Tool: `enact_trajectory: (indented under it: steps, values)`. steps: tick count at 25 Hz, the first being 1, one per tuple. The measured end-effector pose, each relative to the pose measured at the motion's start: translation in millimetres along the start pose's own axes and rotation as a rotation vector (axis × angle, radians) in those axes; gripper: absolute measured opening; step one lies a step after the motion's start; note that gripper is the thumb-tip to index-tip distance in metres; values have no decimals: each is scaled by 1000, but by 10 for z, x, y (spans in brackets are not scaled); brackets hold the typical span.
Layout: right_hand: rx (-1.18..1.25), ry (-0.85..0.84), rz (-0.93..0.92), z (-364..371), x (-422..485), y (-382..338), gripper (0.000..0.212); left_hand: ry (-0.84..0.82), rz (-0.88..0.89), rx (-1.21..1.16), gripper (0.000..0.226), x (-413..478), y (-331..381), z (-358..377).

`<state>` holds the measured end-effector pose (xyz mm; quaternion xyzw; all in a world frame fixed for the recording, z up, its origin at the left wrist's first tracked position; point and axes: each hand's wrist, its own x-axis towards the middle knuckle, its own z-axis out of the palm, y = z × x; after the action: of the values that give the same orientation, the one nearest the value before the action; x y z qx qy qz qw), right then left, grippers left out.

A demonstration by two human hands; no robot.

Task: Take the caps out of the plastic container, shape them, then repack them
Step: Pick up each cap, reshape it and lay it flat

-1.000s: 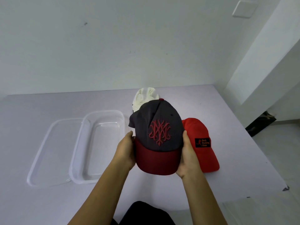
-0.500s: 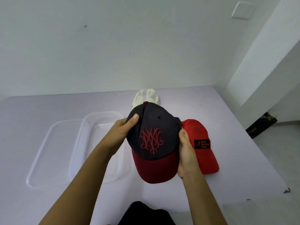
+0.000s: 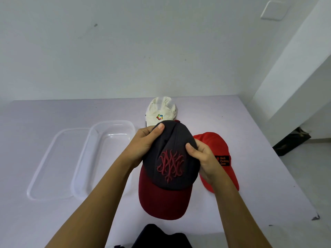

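Holds the dark cap (image 3: 170, 169) over the near edge of the surface (image 3: 53, 113), left grip (image 3: 145, 142) curled round the crown's left side, right grip (image 3: 204, 158) pinching its right side, fingers seemingly tucked underneath. Shows white cap (image 3: 161, 111) behind, red cap (image 3: 215, 142) right, plastic container (image 3: 84, 158) left.

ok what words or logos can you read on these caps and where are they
"Back Packing Gear": on the black patch on the red cap.
Red embroidered monogram on the dark cap: interlaced letters, not readable for certain.
Coloured logo on the white cap: no words legible.
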<state>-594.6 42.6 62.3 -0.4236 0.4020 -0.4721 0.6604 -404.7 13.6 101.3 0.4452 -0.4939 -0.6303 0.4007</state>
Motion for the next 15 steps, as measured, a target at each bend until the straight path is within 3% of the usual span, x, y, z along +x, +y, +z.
enact_trajectory:
  steps: [2,5,7,10,15]
  values:
    - [65,-29,36,-198,22,31,49,58,-29,221,49,54,-90,21]
    - [36,-20,192,-442,97,161,35,92,-158,387,64,151,-383,-22]
    - [6,13,282,-519,166,247,29,96,-220,426,55,179,-589,-54]
    - [-45,86,389,-585,322,439,4,162,-298,426,49,234,-854,-87]
    - [-118,131,517,-655,686,848,4,273,-415,466,37,466,-1216,-196]
